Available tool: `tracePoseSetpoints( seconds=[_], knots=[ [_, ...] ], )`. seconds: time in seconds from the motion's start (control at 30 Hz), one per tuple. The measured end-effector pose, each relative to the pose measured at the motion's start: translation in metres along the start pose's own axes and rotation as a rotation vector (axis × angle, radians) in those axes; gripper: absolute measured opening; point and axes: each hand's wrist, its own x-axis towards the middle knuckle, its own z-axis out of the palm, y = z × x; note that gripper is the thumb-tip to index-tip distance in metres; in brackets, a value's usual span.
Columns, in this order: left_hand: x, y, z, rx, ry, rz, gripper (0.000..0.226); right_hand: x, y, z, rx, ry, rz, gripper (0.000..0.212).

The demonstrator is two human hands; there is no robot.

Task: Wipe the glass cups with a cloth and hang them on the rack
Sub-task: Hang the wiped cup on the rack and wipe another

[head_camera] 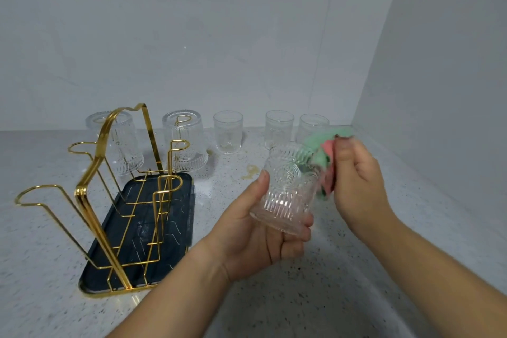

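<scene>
A gold wire rack (pixel 90 192) stands in a dark ridged tray (pixel 131 241) on the speckled counter (pixel 41 228). Two ribbed upturned cups (pixel 120 145) hang on its far prongs. Three upright cups (pixel 228 132) line the wall. The left hand (pixel 255 241) grips the base of a tilted, embossed clear glass (pixel 288 189). The right hand (pixel 359 181) pinches a blurred green-and-pink cloth (pixel 323 151) at the glass's rim.

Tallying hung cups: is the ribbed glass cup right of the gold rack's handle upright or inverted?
Inverted: ribbed glass cup, mouth down on gold prong.
</scene>
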Motion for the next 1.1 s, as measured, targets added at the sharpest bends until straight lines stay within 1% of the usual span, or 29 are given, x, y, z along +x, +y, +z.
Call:
tracePoseSetpoints(
  seconds=[0.07,0.13,0.17,0.23,0.27,0.33,0.37,0.47,0.53,0.6,0.7,0.8,0.87,0.9,0.93,1.0,1.1],
  knots=[
    [0.004,-0.003,-0.003,0.019,0.090,0.064,0.089,0.003,-0.002,-0.002,0.180,0.093,0.099,0.046],
    [0.009,-0.005,-0.007,0.064,0.187,0.157,0.093,-0.001,-0.007,-0.005,0.327,0.117,0.149,0.047],
    [0.011,-0.005,-0.008,0.105,0.217,0.201,0.094,-0.008,-0.009,-0.005,0.341,0.098,0.163,0.047],
    [0.013,-0.004,-0.009,0.237,0.256,0.265,0.092,-0.026,-0.010,0.001,0.286,0.012,0.187,0.051],
    [0.013,-0.005,-0.010,0.301,0.281,0.293,0.084,-0.035,-0.008,0.006,0.241,-0.042,0.205,0.055],
    [0.012,-0.008,-0.011,0.352,0.324,0.342,0.064,-0.051,-0.002,0.019,0.185,-0.125,0.239,0.059],
    [0.012,-0.009,-0.010,0.353,0.335,0.351,0.060,-0.057,0.000,0.025,0.155,-0.137,0.243,0.060],
    [0.015,-0.011,-0.009,0.300,0.371,0.396,0.065,-0.063,0.003,0.042,0.172,-0.121,0.270,0.063],
    [0.015,-0.010,-0.006,0.243,0.377,0.432,0.072,-0.063,0.004,0.050,0.240,-0.076,0.326,0.052],
    [0.017,-0.013,-0.006,0.220,0.432,0.482,0.068,-0.065,0.010,0.059,0.278,0.007,0.417,0.043],
    [0.013,-0.017,-0.003,0.190,0.524,0.524,0.058,-0.078,0.011,0.081,0.565,0.061,0.603,0.042],
    [0.010,-0.016,-0.003,0.223,0.571,0.570,0.057,-0.070,-0.002,0.085,0.733,0.109,0.718,0.042],
    [0.011,-0.017,-0.003,0.233,0.584,0.586,0.074,-0.051,-0.003,0.076,0.917,0.131,0.769,0.042],
    [0.013,-0.018,-0.002,0.232,0.570,0.594,0.082,-0.040,-0.004,0.072,1.019,0.082,0.759,0.041],
    [0.015,-0.019,0.000,0.242,0.566,0.612,0.082,-0.032,-0.004,0.070,1.102,0.029,0.757,0.042],
    [0.019,-0.018,0.002,0.289,0.586,0.664,0.064,-0.027,0.000,0.073,1.157,-0.007,0.768,0.044],
    [0.022,-0.018,-0.003,0.323,0.584,0.694,0.044,-0.034,0.012,0.076,1.097,-0.011,0.727,0.042]
  ],
)
